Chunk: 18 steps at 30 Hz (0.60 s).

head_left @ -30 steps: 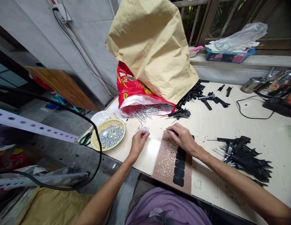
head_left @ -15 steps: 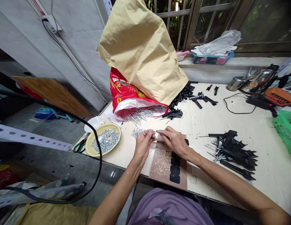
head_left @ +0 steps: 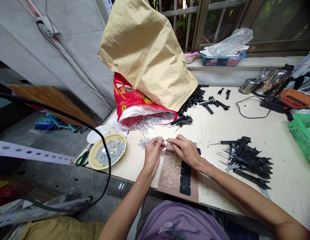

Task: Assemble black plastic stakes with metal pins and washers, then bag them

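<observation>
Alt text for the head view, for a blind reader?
A person's left hand and right hand pinch a thin metal pin between them over a table. A yellow dish of metal pieces sits to the left, a red bag spilling nails under a brown paper sack behind, and a pile of black plastic parts to the right.

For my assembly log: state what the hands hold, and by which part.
Left hand and right hand pinch a thin metal pin by its ends.
</observation>
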Available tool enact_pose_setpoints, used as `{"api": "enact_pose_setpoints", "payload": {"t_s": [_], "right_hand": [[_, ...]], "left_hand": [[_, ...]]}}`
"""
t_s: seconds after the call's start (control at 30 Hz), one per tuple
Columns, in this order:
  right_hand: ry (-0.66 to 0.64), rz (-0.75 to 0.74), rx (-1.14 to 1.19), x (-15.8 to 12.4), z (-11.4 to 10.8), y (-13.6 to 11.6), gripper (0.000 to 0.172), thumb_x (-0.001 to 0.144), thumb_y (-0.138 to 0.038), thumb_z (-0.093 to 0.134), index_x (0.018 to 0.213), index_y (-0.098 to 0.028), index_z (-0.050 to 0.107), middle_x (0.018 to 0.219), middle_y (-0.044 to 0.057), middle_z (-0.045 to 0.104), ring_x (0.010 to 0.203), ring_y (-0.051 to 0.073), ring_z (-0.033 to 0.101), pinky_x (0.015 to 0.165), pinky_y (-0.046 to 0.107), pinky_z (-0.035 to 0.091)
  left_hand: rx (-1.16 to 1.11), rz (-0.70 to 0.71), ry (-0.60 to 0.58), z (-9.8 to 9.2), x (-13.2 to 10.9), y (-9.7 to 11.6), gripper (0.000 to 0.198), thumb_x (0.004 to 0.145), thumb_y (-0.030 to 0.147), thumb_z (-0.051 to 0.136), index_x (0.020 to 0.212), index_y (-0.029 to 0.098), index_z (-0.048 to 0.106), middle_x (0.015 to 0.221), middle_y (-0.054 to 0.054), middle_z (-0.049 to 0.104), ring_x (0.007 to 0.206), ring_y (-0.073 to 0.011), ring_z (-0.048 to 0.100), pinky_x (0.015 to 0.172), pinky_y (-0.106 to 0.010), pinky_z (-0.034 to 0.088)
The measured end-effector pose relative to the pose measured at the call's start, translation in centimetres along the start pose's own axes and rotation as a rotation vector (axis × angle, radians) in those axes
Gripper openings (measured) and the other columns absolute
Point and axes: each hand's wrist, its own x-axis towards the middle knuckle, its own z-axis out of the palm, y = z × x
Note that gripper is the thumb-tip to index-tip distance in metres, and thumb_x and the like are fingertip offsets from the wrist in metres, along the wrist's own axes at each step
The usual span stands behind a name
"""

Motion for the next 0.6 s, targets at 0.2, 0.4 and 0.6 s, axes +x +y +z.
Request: {"api": "enact_pose_setpoints", "payload": {"t_s": [0.2,0.4,0.6], "right_hand": [[0.03,0.025,-0.016,-0.3,0.2,0.4,0.03,0.093,-0.023,0.043,0.116,-0.026,0.062,0.079,0.002,0.054,0.069,0.013,0.055,0.059,0.023,0.042],[0.036,0.044,0.014,-0.7,0.2,0.7,0.031,0.093,-0.023,0.043,0.118,-0.027,0.06,0.08,0.002,0.053,0.069,0.013,0.054,0.061,0.024,0.042],[-0.005,0.084,0.014,-1.1,0.9,0.3,0.032,0.093,-0.021,0.043,0.12,-0.027,0.059,0.084,0.003,0.055,0.073,0.013,0.055,0.062,0.023,0.042]], "left_hand": [[0.133,0.075,0.002,-0.2,-0.1,-0.7,0.027,0.069,0.031,0.074,0.084,0.012,0.062,0.065,0.001,0.062,0.059,-0.0076,0.058,0.066,-0.022,0.045],[0.058,-0.089,-0.088,-0.1,0.2,-0.5,0.03,0.062,0.029,0.079,0.08,0.011,0.063,0.065,0.0,0.063,0.06,-0.0082,0.059,0.068,-0.022,0.047],[0.089,-0.087,-0.081,-0.2,0.8,-1.3,0.029,0.062,0.028,0.078,0.079,0.01,0.061,0.063,0.0,0.062,0.058,-0.0087,0.059,0.066,-0.023,0.047]]}}
